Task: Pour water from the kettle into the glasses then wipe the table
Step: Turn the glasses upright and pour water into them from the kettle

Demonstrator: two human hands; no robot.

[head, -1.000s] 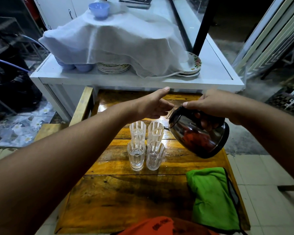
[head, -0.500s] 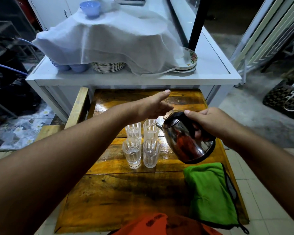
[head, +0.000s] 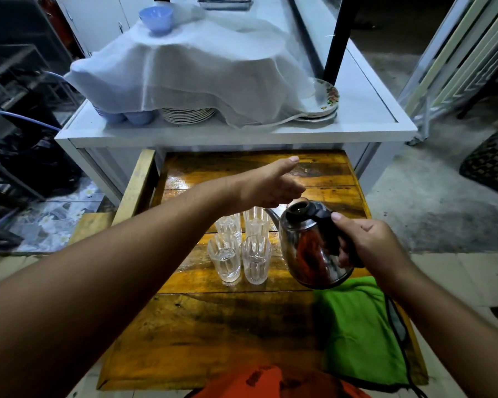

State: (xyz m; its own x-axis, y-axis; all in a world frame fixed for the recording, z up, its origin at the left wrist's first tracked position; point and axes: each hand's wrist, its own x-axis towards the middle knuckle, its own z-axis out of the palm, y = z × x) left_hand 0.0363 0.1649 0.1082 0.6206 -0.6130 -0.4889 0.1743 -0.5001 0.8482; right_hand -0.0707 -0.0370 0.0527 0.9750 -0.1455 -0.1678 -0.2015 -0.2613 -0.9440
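A shiny steel kettle [head: 314,254] with a black lid and handle hangs nearly upright just right of several ribbed glasses [head: 239,245] grouped on the wet wooden table [head: 213,326]. My right hand [head: 368,248] grips the kettle's black handle. The near-left glass [head: 224,261] holds some water. My left hand [head: 270,186] hovers above the far glasses, fingers apart and thumb raised, holding nothing. A green cloth [head: 360,328] lies on the table's near right corner, partly under the kettle.
A white counter [head: 365,116] stands right behind the table, with stacked plates and blue bowls under a white cloth [head: 190,67]. A wooden bench [head: 135,185] runs along the table's left side. Tiled floor lies to the right.
The kettle has tipped back from a pouring tilt to nearly upright and come nearer, to the right of the glasses. My left hand has let go of the lid area and stays above.
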